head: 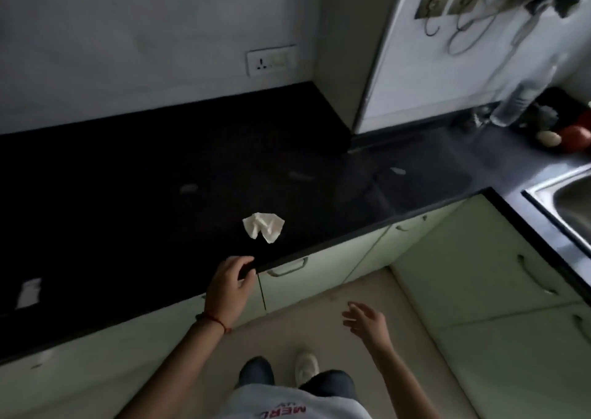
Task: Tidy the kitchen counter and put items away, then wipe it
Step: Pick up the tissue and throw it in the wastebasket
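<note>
A crumpled white tissue [264, 231] lies on the black counter [128, 201] near its front edge. My left hand [229, 282] rests on that front edge just below the tissue, fingers curled over the rim, holding nothing. My right hand [367, 321] hangs over the floor in front of the cabinets, fingers spread and empty. A small white scrap [28, 292] lies on the counter at the far left.
Pale green cabinet doors with handles [287, 268] run under the counter. A steel sink [566, 207] sits at the right. Behind it stand a clear bottle [518, 98], tomatoes [575, 135] and an onion [548, 137]. A wall socket [271, 62] is above the counter.
</note>
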### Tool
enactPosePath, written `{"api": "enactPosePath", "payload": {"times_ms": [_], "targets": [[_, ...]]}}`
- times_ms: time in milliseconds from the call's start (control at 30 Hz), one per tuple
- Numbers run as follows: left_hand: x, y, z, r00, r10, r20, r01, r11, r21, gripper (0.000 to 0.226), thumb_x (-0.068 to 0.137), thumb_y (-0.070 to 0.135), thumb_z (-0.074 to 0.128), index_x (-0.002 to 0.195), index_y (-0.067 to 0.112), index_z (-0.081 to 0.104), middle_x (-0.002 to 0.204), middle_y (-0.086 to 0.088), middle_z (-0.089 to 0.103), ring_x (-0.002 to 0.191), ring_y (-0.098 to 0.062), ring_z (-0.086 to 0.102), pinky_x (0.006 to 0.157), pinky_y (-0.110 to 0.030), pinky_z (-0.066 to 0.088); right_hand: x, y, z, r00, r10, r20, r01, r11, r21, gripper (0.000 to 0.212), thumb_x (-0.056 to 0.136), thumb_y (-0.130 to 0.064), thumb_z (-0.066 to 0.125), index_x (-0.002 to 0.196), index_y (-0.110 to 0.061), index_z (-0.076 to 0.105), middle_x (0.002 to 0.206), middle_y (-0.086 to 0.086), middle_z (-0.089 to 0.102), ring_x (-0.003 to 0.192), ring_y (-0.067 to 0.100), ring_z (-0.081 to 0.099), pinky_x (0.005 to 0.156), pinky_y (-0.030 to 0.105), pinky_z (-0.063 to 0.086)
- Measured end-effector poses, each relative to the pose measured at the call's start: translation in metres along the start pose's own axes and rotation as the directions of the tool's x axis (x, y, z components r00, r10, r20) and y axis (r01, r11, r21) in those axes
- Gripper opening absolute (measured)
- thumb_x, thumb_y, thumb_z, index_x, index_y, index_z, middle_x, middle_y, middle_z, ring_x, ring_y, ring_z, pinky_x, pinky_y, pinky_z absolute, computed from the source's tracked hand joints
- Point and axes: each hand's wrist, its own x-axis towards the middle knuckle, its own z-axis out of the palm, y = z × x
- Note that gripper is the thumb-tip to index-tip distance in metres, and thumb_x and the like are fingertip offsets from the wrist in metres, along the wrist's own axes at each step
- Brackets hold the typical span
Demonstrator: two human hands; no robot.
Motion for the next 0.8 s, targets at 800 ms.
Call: {"api": "enactPosePath", "payload": {"times_ms": [800], "targets": [[0.007, -0.06, -0.002, 0.966, -0.218, -0.136, 0.252, 0.906, 0.341, 0.052, 0.091, 0.032, 0.05, 0.139, 0.016, 0.038, 0.153, -0.007, 0.026, 0.144, -0.027, 0.016, 0.117, -0.046, 0.014, 0.072, -0.158, 0.15, 0.816, -0.452, 0.361, 0.569, 0.518, -0.638, 0.028, 0.09, -0.022, 0.053, 0.115, -0.01, 0.056, 0.118, 0.01, 0.056, 0.1, 0.025, 0.058, 0.077, 0.029, 0.048]]}}
